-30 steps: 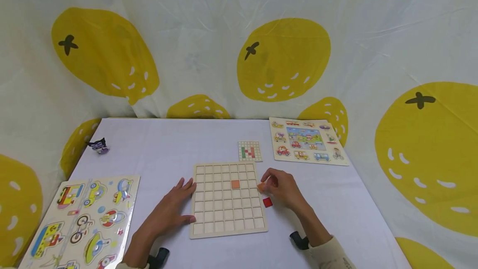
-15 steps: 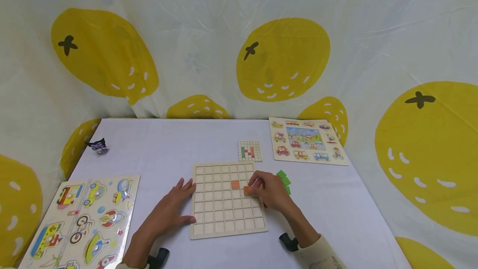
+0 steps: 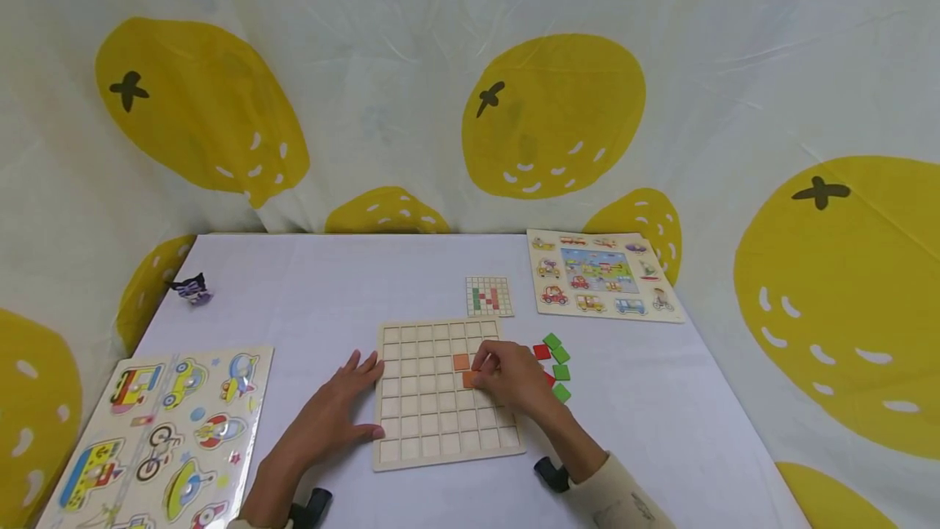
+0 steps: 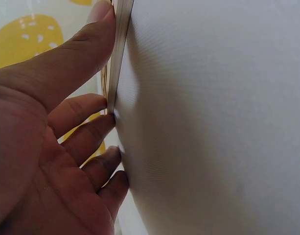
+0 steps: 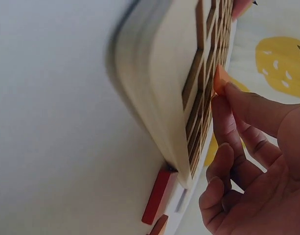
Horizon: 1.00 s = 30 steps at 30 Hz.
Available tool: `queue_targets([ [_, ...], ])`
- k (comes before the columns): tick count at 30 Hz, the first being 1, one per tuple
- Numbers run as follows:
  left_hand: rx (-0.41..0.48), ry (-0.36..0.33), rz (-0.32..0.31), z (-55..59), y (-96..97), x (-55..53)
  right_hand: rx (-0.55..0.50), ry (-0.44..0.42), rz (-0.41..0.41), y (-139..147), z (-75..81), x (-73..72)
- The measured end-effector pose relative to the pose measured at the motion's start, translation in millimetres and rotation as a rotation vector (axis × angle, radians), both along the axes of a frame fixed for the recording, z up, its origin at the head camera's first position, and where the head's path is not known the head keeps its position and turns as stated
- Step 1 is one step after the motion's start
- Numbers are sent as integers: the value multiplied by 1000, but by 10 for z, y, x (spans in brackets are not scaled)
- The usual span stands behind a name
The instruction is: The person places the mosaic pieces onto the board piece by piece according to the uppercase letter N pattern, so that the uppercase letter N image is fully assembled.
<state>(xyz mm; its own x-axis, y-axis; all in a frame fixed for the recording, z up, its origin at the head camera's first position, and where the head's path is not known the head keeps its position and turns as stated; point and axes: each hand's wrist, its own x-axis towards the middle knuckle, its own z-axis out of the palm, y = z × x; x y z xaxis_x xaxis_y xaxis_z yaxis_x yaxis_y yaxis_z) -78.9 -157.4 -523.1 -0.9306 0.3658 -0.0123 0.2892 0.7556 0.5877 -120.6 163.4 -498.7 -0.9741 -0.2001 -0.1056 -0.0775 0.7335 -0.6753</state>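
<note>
A square wooden grid board (image 3: 419, 423) lies on the white table, with one orange tile (image 3: 461, 362) set in a cell right of its middle. My right hand (image 3: 514, 378) pinches a second orange tile (image 3: 468, 380) between thumb and fingers, low over the cells just below the first one. In the right wrist view this tile (image 5: 220, 81) is tilted at the fingertips, close to the grid's surface. Along the board's left edge my left hand (image 3: 334, 411) rests with fingers spread; its thumb and fingertips touch the side of the board in the left wrist view.
Several green tiles (image 3: 561, 373) and red tiles (image 3: 541, 352) lie right of the board. A small coloured pattern card (image 3: 488, 296) sits behind it. Vehicle puzzle boards lie at the back right (image 3: 605, 276) and front left (image 3: 157, 431). A small dark crumpled item (image 3: 193, 289) is far left.
My right hand has carried the orange tile leftward from beside the board's right edge to over the cells, uncovering the red and green tiles. My left hand has stayed in place.
</note>
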Motion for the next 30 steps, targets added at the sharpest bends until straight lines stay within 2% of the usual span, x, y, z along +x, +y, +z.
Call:
queue_targets([
  [6,9,21,-6,-10,1,-3,34,26,2,-73,-32,-17],
  [20,1,2,-3,1,-4,7,88,59,21,-145,-33,7],
  [27,0,8,-12,4,-10,1,16,16,27,-57,-37,10],
  [30,-1,11,-13,8,-12,-3,-5,23,11,13,-26,23],
])
